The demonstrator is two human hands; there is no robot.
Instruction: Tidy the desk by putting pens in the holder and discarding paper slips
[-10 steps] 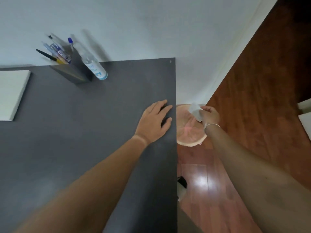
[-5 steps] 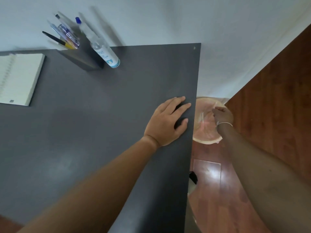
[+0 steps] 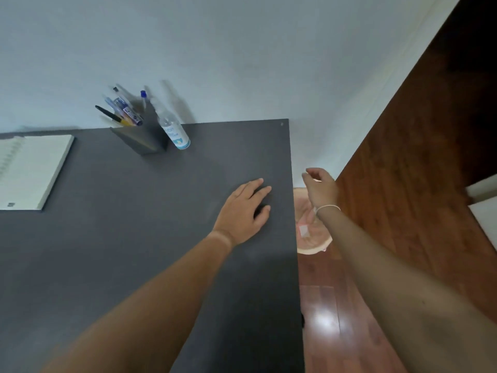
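Observation:
My left hand (image 3: 243, 211) lies flat, palm down, on the dark grey desk (image 3: 129, 224) near its right edge, holding nothing. My right hand (image 3: 320, 185) hangs off the desk's right side above a pale pink bin (image 3: 313, 244) on the floor, fingers loosely curled and empty. A small white paper slip (image 3: 304, 230) lies inside the bin. At the desk's back edge stands a dark square pen holder (image 3: 145, 138) with several pens (image 3: 121, 114) sticking out of it.
A clear bottle with a blue cap (image 3: 173, 130) stands right of the holder. A spiral notebook (image 3: 29, 168) lies at the desk's left. A white wall runs behind the desk; red-brown wood floor (image 3: 403, 184) lies to the right, with a white object (image 3: 484, 208) at the far right.
My right hand let go of the white paper slip, which now lies in the bin, and rose above the bin's rim. My left hand stayed flat on the desk. The camera tilted.

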